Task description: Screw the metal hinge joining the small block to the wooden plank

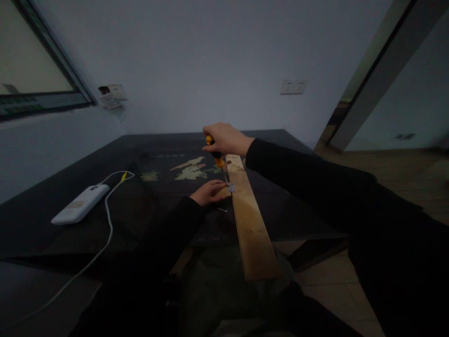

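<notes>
A long wooden plank (253, 229) lies on a dark table (70, 196) and sticks out over its near edge. My right hand (226, 139) is closed round the yellow-and-black handle of a screwdriver (219, 159), held upright with its tip down on a small metal fitting (230, 188) at the plank's left edge. My left hand (210, 192) rests on the table beside the plank, fingers pressed against that fitting. A loose screw (222, 210) lies on the table just in front of my left hand.
A white power bank (81, 203) with a white cable (108, 220) lies on the table's left side. The tabletop bears a pale leaf pattern (189, 169). Wall sockets (293, 86) sit on the back wall. Tiled floor shows at the right.
</notes>
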Tool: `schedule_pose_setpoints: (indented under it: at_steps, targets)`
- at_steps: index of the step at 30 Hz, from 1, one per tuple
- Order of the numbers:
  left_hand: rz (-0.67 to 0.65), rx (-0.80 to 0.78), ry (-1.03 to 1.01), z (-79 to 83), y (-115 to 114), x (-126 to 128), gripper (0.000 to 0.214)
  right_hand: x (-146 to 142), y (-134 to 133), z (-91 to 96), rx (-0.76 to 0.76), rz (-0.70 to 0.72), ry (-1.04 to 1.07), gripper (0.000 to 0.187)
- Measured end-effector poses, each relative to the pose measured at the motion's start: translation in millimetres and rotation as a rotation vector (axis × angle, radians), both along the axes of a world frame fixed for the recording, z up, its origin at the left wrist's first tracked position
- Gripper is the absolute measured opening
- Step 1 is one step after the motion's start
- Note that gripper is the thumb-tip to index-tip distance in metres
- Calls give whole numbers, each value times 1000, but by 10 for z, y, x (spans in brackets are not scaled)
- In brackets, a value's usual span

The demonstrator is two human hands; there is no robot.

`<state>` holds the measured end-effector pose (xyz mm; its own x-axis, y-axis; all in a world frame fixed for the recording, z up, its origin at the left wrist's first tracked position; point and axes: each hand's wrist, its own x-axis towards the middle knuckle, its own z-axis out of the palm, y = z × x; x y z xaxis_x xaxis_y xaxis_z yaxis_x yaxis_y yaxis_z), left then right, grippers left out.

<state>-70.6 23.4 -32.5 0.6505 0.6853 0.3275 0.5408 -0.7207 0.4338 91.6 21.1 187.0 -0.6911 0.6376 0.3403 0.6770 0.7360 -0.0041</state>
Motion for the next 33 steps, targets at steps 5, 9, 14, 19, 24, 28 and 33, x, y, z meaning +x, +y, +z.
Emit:
schedule_pose_setpoints:
  at_steps: [5,9,14,19,24,28,33]
  targets:
    - [10,4,18,-19,-10,0,52,9,-47,97,-215,64,44,26]
    - [6,11,11,-52,-11,-19,52,10,-59,168,-489,79,49,28]
    - [-4,9,2,-67,-7,-33,52,-6,-50,237,-556,66,-81,43]
    - [4,2,13,-33,-4,-10,53,-47,-84,155,-157,17,-158,31]
    - [8,5,18,-10,-8,3,52,-57,-94,68,97,-76,-190,43]
    - [3,5,32,7,-15,4,52,-68,-95,142,-93,-48,-274,40]
    - [-3,12,35,5,-9,11,52,-122,-112,191,-136,61,-343,41]
